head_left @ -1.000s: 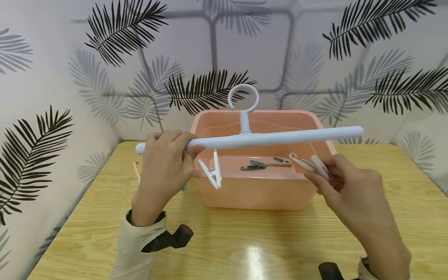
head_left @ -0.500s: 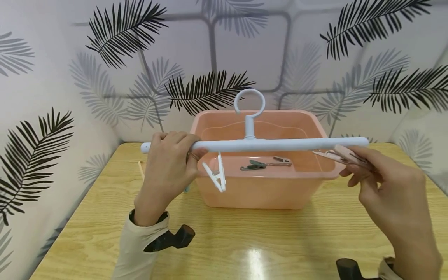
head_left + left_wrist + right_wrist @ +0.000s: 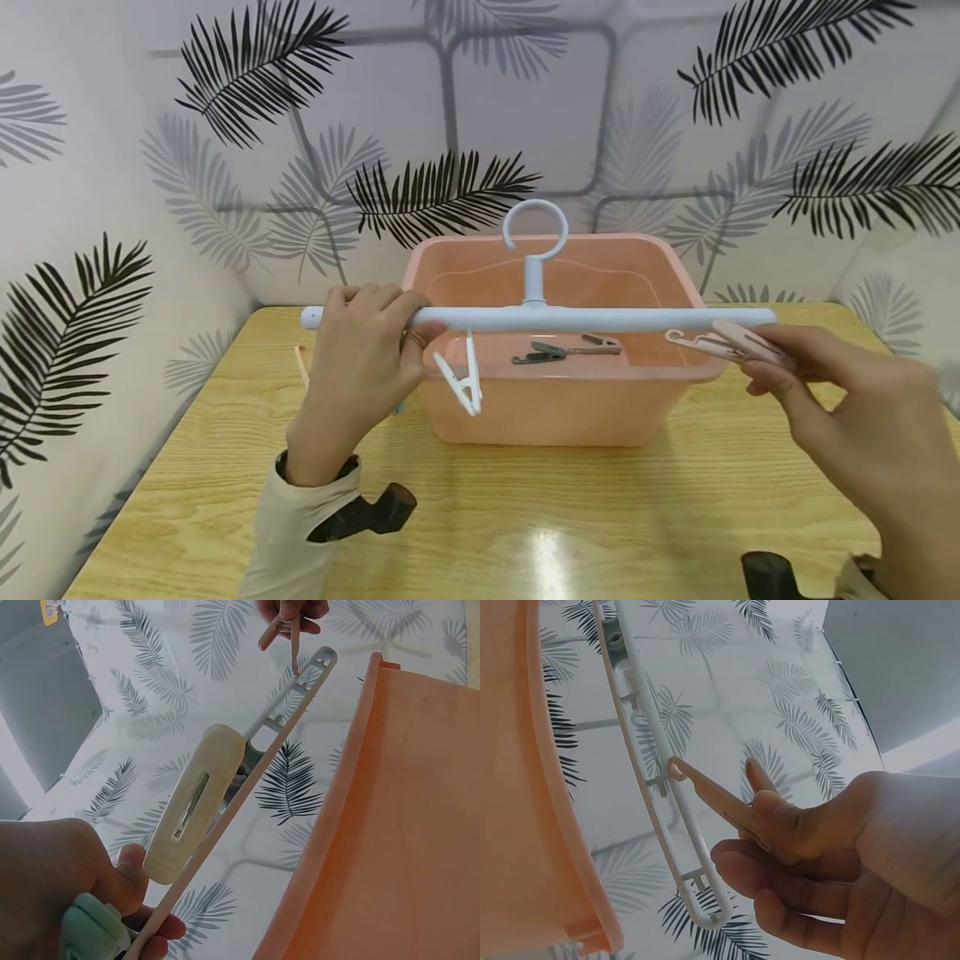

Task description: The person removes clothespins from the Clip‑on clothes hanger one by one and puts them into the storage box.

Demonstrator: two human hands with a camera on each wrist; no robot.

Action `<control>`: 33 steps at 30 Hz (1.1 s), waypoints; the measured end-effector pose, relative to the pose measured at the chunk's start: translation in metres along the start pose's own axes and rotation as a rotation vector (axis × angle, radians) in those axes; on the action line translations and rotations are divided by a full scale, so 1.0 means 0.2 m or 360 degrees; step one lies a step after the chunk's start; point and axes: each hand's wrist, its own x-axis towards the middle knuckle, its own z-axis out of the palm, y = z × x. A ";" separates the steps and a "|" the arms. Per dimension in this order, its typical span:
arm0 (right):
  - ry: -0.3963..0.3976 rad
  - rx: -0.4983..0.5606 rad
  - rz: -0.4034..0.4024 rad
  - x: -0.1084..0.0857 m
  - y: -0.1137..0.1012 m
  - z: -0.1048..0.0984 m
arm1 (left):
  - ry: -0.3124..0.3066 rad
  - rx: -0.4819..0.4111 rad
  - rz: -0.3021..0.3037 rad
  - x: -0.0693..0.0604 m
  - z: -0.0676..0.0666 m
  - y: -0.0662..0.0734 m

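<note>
A light blue hanger bar (image 3: 570, 319) with a round hook is held level over the pink tub. My left hand (image 3: 360, 375) grips it near its left end. Just right of that hand, a white clip (image 3: 465, 379) hangs from the bar; in the left wrist view it is a cream clip (image 3: 196, 806), and a green clip (image 3: 94, 928) is by the hand. My right hand (image 3: 862, 408) pinches a pale pink clip (image 3: 731, 343) at the bar's right end. In the right wrist view, the clip's small hook (image 3: 678, 768) lies at the bar's slotted underside (image 3: 660, 784).
The pink tub (image 3: 540, 408) stands on the wooden table (image 3: 480, 517) with a few grey and pinkish clips (image 3: 550, 352) inside. Behind the left hand, parts of a yellowish item (image 3: 302, 360) and a teal item (image 3: 399, 407) show. A leaf-patterned backdrop rises behind.
My right hand has moved right with the pale clip, from over the tub to the bar's right end. The hanger has levelled and sunk a little, while the left hand keeps its grip.
</note>
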 end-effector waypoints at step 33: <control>-0.0077 -0.0021 0.0021 0.29 0.13 0.02 | 0.0079 0.0031 0.0104 -0.06 0.00 -0.03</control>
